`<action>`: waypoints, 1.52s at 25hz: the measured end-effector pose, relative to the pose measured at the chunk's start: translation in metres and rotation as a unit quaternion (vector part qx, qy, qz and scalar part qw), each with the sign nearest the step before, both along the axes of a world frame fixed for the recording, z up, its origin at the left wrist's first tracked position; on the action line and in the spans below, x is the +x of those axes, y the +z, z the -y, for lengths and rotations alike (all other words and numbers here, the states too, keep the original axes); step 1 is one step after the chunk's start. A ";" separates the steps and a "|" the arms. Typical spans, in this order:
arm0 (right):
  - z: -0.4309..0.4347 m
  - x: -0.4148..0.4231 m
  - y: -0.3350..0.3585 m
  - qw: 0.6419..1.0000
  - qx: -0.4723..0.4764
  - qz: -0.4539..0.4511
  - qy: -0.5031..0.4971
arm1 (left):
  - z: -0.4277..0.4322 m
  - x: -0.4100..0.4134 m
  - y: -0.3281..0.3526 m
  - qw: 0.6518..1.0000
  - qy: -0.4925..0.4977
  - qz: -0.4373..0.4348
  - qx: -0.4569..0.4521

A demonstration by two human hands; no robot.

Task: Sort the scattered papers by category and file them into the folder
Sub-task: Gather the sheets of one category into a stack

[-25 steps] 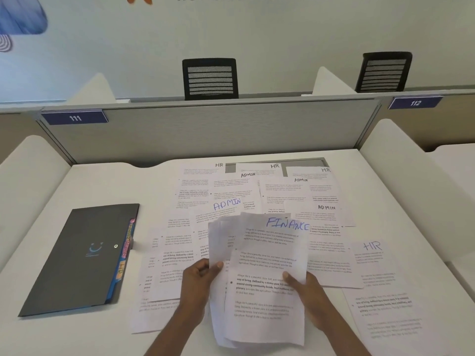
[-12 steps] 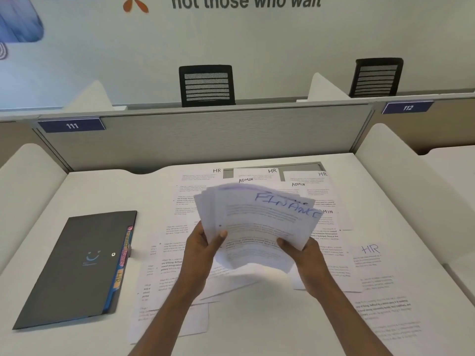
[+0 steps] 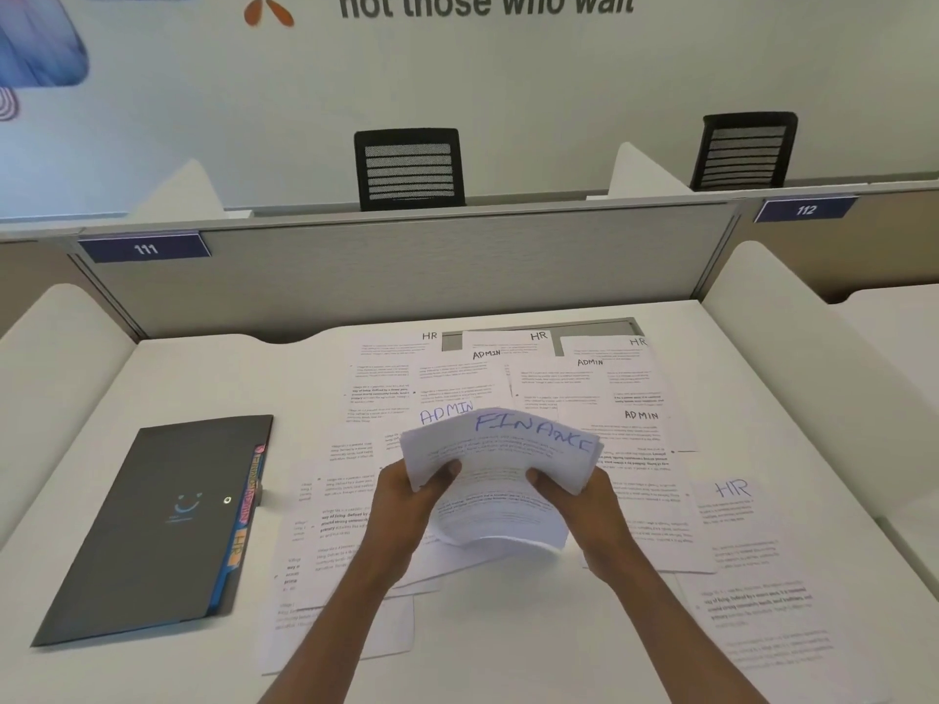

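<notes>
White FINANCE stack [image 3: 508,452] bows above the desk's [image 3: 203,378] middle, its left edge pinched by the left grip [image 3: 406,500], right edge by the right grip [image 3: 579,505]

Pretty much all paper and matt finishes here

The FINANCE stack [image 3: 508,449] is bending like thin white printer paper, same stuff as the loose sheets [image 3: 635,398]. The folder [image 3: 152,530] is looking like dark matt plastic with a faint sheen, the surface [image 3: 203,378] is coming across smooth matt white, and the divider [image 3: 406,276] is showing a grey cloth-like weave.
</notes>
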State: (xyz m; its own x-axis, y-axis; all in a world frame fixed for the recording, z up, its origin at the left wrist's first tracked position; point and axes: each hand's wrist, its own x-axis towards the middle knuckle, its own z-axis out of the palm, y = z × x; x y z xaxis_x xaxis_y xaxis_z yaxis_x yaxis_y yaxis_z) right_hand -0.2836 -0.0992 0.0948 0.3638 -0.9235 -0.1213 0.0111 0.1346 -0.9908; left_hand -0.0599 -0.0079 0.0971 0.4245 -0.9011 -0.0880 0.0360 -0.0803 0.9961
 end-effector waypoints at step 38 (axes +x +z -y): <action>-0.024 -0.003 -0.033 0.997 0.070 0.014 -0.015 | -0.026 -0.019 -0.036 0.999 -0.029 -0.017 0.024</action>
